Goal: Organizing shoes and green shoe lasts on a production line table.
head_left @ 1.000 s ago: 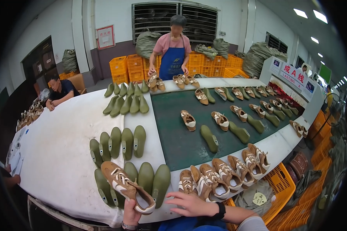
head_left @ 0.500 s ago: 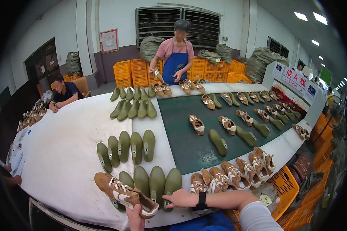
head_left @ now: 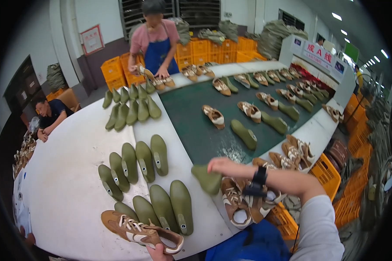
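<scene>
At the near edge of the white table, my left hand (head_left: 159, 252) grips a brown sneaker (head_left: 137, 229) with white trim and laces by its heel end. My right hand (head_left: 231, 167) has closed round one end of a green shoe last (head_left: 208, 179), lifted and tilted beside the green belt's near corner. Partly behind the held sneaker, several green shoe lasts (head_left: 164, 205) stand in a row. Another row of lasts (head_left: 129, 162) lies just beyond. Below my right forearm sits a brown sneaker (head_left: 236, 203), part of a row that the arm partly covers.
A dark green belt (head_left: 183, 117) carries sneakers and lasts in pairs. Across the table a co-worker in a blue apron (head_left: 157, 55) handles sneakers; another person (head_left: 52, 114) leans on the far left edge. Orange crates (head_left: 326, 176) stand to my right.
My right hand has picked a green last out of the near row and carried it up and to the right. The sneaker stays in my left hand. The view has shifted.
</scene>
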Tool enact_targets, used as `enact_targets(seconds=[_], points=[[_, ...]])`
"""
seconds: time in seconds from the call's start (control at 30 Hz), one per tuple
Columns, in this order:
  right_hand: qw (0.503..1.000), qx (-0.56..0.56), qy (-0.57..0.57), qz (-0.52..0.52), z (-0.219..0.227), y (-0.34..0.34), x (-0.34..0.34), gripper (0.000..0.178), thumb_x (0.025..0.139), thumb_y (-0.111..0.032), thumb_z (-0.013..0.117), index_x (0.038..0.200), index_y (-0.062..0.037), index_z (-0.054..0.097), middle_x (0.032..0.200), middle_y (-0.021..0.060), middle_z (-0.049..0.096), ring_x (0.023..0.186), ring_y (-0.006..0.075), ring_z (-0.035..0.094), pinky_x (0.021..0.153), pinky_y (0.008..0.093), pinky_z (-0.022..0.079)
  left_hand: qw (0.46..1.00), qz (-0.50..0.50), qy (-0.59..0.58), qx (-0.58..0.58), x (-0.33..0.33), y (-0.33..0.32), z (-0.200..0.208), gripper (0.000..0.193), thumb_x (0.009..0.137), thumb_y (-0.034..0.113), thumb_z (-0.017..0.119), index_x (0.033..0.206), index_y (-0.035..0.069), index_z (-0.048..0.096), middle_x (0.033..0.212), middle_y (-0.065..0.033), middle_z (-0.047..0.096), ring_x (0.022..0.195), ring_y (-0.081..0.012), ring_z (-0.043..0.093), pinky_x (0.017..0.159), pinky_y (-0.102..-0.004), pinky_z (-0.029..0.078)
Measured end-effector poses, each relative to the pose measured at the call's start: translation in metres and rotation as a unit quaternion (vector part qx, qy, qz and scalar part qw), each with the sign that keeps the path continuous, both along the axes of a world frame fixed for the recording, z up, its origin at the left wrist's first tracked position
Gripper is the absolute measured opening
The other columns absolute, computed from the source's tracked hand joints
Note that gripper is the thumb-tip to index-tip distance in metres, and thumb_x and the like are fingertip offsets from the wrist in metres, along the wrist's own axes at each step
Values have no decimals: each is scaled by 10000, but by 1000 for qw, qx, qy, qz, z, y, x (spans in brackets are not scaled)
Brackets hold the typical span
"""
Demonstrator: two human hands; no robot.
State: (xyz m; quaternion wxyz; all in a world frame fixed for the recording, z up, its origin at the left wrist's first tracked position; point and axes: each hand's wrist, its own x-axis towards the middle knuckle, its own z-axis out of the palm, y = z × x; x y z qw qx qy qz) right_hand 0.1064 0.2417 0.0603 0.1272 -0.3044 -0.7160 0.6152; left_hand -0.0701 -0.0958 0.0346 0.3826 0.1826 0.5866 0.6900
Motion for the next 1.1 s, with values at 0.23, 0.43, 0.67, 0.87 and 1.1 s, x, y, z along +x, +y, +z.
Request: enact_targets(seconds=[0.23, 0.43, 0.67, 0.87, 1.1], points=[[899, 354, -250, 57, -36, 97, -34, 223, 785, -300, 521, 928, -168, 630, 877, 102, 671, 834, 314, 635, 729, 423, 492, 998, 36, 18, 42, -15, -3, -15, 574, 893, 278, 528, 1356, 0, 333, 1275, -125, 463, 1126, -231, 497, 927, -354, 439], [871, 371, -298, 122, -100, 101, -67, 228, 782, -257, 537, 988, -184, 602, 924, 107, 668, 886, 311, 630, 775, 431, 488, 998, 41, -30, -34, -6, 5, 6, 499, 928, 231, 466, 1353, -5, 354, 1301, -126, 445, 1137, -238, 474, 939, -353, 413], [864, 334, -343, 155, -76, 95, -52, 390, 820, -262, 544, 1202, -181, 546, 1082, 156, 634, 1013, 337, 603, 842, 434, 481, 990, -69, 120, 21, -14, 27, -23, 641, 871, 340, 571, 1342, -29, 340, 1291, -144, 464, 1138, -241, 490, 969, -352, 389], [875, 446, -161, -101, -33, 118, -80, 235, 805, -222, 568, 969, -70, 645, 917, 172, 660, 915, 347, 618, 799, 432, 500, 994, -87, 25, 60, 10, 28, 7, 604, 866, 339, 633, 1282, -46, 425, 1281, -112, 467, 1150, -209, 460, 981, -332, 351], [829, 522, -143, -144, -21, 146, -147, 301, 816, -210, 587, 1106, -129, 585, 986, 141, 579, 974, 338, 552, 819, 443, 467, 999, -34, -24, 21, 10, 15, 17, 686, 819, 411, 694, 1251, -61, 446, 1183, -72, 515, 1066, -160, 490, 924, -281, 371]])
